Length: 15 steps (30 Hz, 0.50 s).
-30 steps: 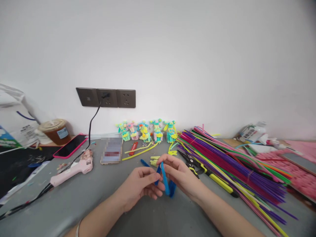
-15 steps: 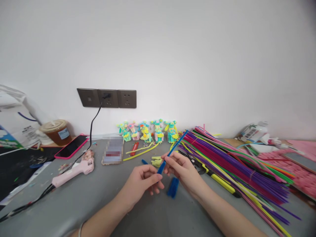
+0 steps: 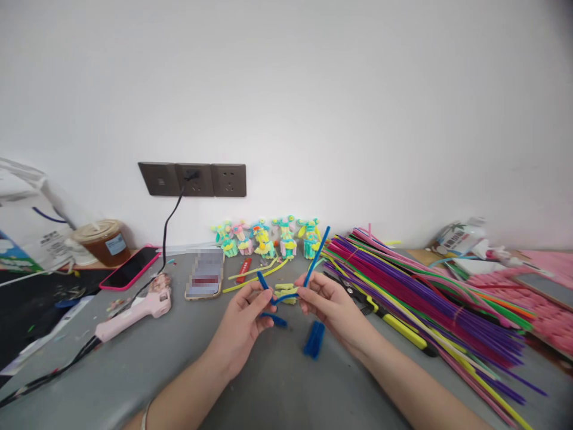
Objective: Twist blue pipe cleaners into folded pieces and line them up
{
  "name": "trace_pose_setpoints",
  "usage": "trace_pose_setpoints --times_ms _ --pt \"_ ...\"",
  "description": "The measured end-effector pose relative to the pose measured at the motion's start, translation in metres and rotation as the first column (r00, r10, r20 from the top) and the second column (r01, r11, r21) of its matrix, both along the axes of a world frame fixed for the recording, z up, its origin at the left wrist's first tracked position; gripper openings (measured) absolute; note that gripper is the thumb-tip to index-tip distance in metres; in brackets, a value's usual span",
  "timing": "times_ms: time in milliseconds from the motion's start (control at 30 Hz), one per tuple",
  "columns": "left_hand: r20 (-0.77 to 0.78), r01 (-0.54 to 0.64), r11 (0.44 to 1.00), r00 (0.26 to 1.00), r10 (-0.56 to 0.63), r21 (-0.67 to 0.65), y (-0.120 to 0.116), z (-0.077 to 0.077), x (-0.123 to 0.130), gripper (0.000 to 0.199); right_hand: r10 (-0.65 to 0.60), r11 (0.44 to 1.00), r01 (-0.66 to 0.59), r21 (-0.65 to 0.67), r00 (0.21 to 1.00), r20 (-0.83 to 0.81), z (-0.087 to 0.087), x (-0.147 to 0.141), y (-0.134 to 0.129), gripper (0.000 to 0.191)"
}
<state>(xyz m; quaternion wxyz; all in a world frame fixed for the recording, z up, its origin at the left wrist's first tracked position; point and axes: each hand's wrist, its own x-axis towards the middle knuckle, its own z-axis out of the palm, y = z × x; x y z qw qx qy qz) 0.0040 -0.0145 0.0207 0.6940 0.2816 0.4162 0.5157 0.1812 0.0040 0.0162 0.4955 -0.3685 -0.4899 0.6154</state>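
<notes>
A blue pipe cleaner (image 3: 317,255) is stretched between both hands, bent, with one end sticking up past the right fingers. My left hand (image 3: 246,325) pinches it at the left, where a short blue end points up. My right hand (image 3: 329,304) grips it between thumb and forefinger. Another blue piece (image 3: 275,320) lies just beside the left fingertips. Below the right hand, a small blue bundle (image 3: 314,340) rests on the grey table (image 3: 286,394). Short yellow-green pieces (image 3: 286,288) lie behind the hands.
Several colourful figures (image 3: 286,236) stand by the wall. At right lie pipe cleaners (image 3: 416,298) and yellow-handled pliers (image 3: 405,333). A pink glue gun (image 3: 134,315), two phones (image 3: 129,267) (image 3: 203,275) and a drink cup (image 3: 105,242) are at left.
The hands have moved apart, my left hand shifting left. The blue pipe cleaner, nearly straight before, is now bent between them, and its upper end stands steeper.
</notes>
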Motion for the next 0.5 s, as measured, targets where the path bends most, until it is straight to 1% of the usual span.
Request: trace_pose_setpoints --times_ms 133,167,267,333,433,500 --pt "-0.062 0.074 0.994 0.996 -0.069 0.077 0.0 0.001 -0.001 0.035 -0.002 0.999 0.006 -0.049 0.998 0.069 -0.004 0.002 0.003 0.052" --pt "-0.085 0.095 0.991 0.993 -0.087 0.094 -0.001 0.001 -0.001 0.034 0.004 0.998 0.001 -0.057 0.996 0.09 -0.005 0.002 0.004 0.054" --pt "-0.135 0.135 0.986 0.983 -0.121 0.099 -0.002 0.001 0.0 0.032 0.049 0.997 -0.041 -0.064 0.991 0.128 -0.004 0.002 0.003 0.045" --pt "-0.15 0.157 0.984 0.978 -0.143 0.086 -0.003 0.001 0.0 0.032 0.114 0.992 -0.106 -0.063 0.984 0.134 -0.002 0.0 0.0 0.04" --pt "-0.156 0.189 0.977 0.973 -0.173 0.096 -0.003 -0.001 0.0 0.031 0.197 0.98 -0.191 -0.062 0.974 0.113 0.001 -0.003 -0.005 0.037" --pt "-0.142 0.185 0.978 0.975 -0.171 0.094 -0.003 -0.003 -0.001 0.031 0.201 0.979 -0.197 -0.058 0.976 0.083 0.003 -0.004 -0.007 0.037"
